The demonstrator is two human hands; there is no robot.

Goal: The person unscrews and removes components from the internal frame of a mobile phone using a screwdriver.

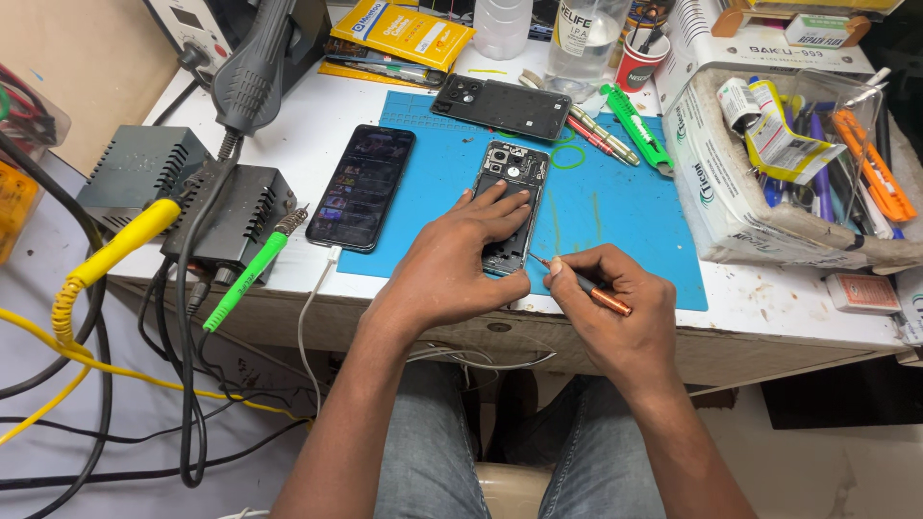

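Observation:
An opened phone (516, 168) with its insides showing lies on a blue work mat (615, 216). My left hand (452, 259) lies flat over the phone's lower half and holds it down. My right hand (615, 298) grips a copper-coloured screwdriver (601, 293), its tip touching the phone's lower right edge. The phone's removed black back cover (502, 104) rests at the far edge of the mat. A second phone (363, 185) with a lit screen lies to the left, a white cable plugged into its near end.
Black power units (226, 207) with yellow and green probes sit at the left, and a hot-air gun (252, 67) stands behind them. A green cutter (636, 130), spare screwdrivers (601, 135), a bottle (586, 38) and a tool-filled box (788, 163) crowd the back and right.

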